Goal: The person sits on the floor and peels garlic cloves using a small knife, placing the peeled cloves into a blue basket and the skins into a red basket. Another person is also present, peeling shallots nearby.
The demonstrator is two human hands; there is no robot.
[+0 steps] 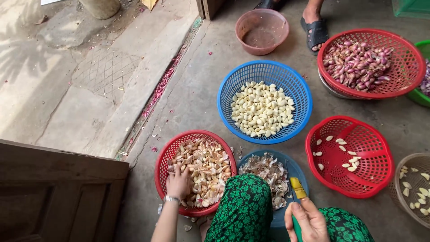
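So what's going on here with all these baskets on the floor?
A person sits on the concrete floor among baskets of garlic. Their left hand reaches into a red basket of unpeeled cloves, while the right hand holds a small yellow-and-green knife. Papery skins fill a blue dish between them. Peeled cloves fill a blue basket; another red basket holds only a few.

Baskets (265,71): perforated plastic, slightly glossy. Floor (192,94): rough matt concrete. Door (58,192): matt wood. Garlic skins (266,172): dry, papery. Wristwatch (171,199): shiny metal.
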